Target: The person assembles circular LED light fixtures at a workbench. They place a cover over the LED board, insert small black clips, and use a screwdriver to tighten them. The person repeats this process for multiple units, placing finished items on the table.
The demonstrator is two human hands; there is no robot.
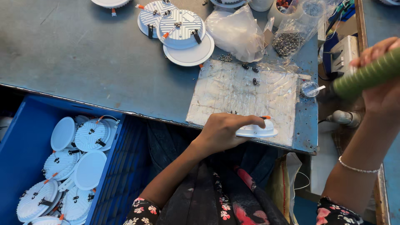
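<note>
Left hand (223, 131) at lower centre of frame, grip closed over white round lamp (259, 130) on foil mat (246, 89), near surface (83, 54) edge. Right hand (381, 83) at right edge, grip closed around green ribbed handle (366, 75).

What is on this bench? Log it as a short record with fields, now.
Left hand: left hand rests on a round white plastic light fitting at the bench edge
Right hand: right hand grips a green ribbed tool handle
Work surface: grey metal bench with a scuffed silvery mat
Nearby: stacked white fittings, clear bag of small screws
Below: blue plastic crate holding more fittings
</note>
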